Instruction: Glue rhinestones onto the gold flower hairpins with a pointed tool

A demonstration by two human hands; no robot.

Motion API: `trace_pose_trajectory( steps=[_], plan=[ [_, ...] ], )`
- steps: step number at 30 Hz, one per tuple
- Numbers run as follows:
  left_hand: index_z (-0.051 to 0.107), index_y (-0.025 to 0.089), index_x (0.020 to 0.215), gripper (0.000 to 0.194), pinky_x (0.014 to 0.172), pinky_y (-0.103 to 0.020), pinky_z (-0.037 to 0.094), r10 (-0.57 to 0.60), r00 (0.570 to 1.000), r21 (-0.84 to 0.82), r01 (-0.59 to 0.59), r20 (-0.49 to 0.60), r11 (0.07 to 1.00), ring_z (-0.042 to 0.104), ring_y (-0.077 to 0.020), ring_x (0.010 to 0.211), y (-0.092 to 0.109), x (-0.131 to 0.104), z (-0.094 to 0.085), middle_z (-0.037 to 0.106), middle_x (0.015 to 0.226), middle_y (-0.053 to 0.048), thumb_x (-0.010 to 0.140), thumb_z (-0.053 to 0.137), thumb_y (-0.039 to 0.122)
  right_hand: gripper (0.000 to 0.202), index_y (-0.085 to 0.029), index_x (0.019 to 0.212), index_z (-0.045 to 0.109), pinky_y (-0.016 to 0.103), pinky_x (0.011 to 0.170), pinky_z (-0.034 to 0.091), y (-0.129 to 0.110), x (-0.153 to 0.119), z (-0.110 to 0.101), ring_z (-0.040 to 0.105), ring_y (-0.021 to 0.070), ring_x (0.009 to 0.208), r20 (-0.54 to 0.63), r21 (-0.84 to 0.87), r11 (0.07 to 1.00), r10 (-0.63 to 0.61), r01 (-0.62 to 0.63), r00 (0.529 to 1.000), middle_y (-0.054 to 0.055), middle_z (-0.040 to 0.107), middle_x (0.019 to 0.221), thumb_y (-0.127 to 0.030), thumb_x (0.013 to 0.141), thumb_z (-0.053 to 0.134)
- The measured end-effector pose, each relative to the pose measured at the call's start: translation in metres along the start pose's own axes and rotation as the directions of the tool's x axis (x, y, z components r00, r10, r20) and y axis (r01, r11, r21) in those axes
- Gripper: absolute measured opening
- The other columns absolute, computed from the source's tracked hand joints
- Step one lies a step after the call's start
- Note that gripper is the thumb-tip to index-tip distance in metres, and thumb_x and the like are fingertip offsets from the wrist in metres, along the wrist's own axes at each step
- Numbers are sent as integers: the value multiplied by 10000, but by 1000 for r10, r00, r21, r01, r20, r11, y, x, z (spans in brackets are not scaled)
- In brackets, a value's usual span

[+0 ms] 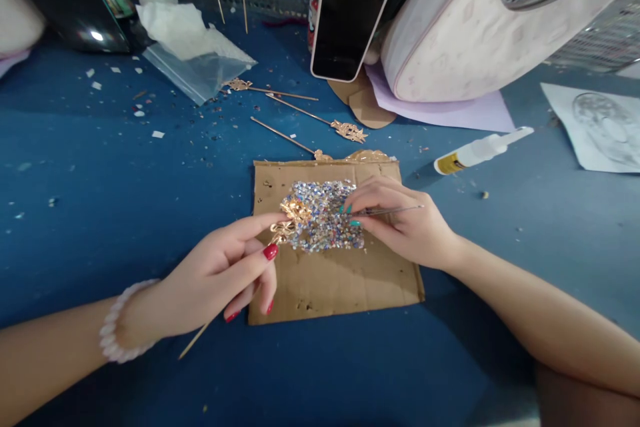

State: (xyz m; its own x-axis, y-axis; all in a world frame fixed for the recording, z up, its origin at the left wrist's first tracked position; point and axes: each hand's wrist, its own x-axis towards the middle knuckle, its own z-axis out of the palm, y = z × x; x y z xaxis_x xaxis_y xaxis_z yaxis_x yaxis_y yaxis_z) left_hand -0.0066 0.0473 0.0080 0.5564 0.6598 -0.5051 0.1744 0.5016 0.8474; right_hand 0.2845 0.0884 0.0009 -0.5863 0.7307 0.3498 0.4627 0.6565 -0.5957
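Observation:
My left hand [225,273], red-nailed, pinches a gold hairpin [283,232] below its ornate flower head. The pin's thin stem runs down past the palm to the lower left. Under and beside the flower lies a patch of small sparkling rhinestones [325,233], blue, silver and multicoloured, on a cardboard sheet [340,287]. At the patch's right side my right hand [405,223], teal-nailed, is closed on a thin metal tool [393,211]. The tool's tip is among the stones near the fingertips; its exact kind is too small to make out.
More gold hairpins [347,131] lie behind the cardboard. A white glue bottle [480,150] lies to the right. Farther back are a phone [353,13], a white bag [450,40], a plastic bag [200,70] and a printed paper [605,130]. Small scraps dot the blue table.

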Motion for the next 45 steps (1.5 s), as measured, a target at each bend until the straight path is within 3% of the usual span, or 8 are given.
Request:
trace_pose_trajectory(
  steps=[4, 11, 14, 18, 24, 38, 45],
  plan=[
    [209, 108, 1582, 689, 394, -166, 345, -10, 1000, 21, 10, -9, 1000, 377, -52, 359, 4, 0, 2, 644, 573, 46, 1005, 472, 377, 73, -194, 960, 655, 365, 824, 573, 3, 6, 7, 709, 196, 908, -54, 8, 998, 68, -67, 996, 64, 736, 922, -167, 952, 588],
    [274, 105, 1563, 691, 386, -182, 319, -54, 998, 16, 54, -33, 998, 344, -62, 360, 13, 0, 8, 634, 552, 49, 970, 499, 381, 75, -199, 958, 660, 358, 807, 568, 2, 10, 10, 709, 199, 904, -33, 12, 995, 100, -99, 994, 59, 728, 915, -187, 956, 586],
    [311, 104, 1550, 680, 389, -180, 303, -72, 994, 13, 73, -77, 997, 339, -61, 366, 15, 0, 10, 628, 545, 50, 955, 512, 364, 75, -186, 949, 666, 359, 803, 566, 0, 10, 10, 711, 207, 899, -37, -1, 995, 97, -97, 995, 67, 733, 904, -183, 955, 591],
    [283, 92, 1559, 716, 391, -182, 313, -63, 998, 28, 64, -23, 998, 353, -60, 363, 17, 0, 10, 636, 551, 50, 947, 525, 373, 70, -184, 934, 667, 348, 807, 566, 0, 10, 11, 708, 194, 868, -40, -24, 997, 78, -79, 996, 64, 738, 892, -176, 954, 601],
    [352, 98, 1537, 656, 411, -184, 309, -87, 989, 39, 92, -122, 995, 335, -56, 380, 22, -3, 15, 639, 550, 44, 946, 501, 339, 99, -208, 934, 661, 348, 810, 576, 1, 9, 9, 710, 189, 888, -39, -34, 998, 54, -55, 998, 50, 736, 893, -158, 958, 578],
    [393, 122, 1520, 625, 383, -190, 284, -69, 990, 14, 71, -126, 997, 313, -68, 363, 19, -3, 16, 630, 539, 40, 944, 501, 337, 125, -219, 900, 680, 367, 817, 587, -1, 4, 8, 721, 193, 880, -43, 30, 996, 85, -84, 995, 47, 752, 888, -148, 944, 586],
    [405, 123, 1517, 627, 389, -178, 301, -84, 988, 22, 87, -131, 996, 325, -62, 367, 20, -3, 16, 632, 537, 43, 937, 519, 329, 131, -213, 914, 671, 361, 812, 595, -5, 3, 8, 724, 186, 885, -66, 40, 999, 31, -29, 997, 48, 761, 898, -104, 929, 600]
  ],
)
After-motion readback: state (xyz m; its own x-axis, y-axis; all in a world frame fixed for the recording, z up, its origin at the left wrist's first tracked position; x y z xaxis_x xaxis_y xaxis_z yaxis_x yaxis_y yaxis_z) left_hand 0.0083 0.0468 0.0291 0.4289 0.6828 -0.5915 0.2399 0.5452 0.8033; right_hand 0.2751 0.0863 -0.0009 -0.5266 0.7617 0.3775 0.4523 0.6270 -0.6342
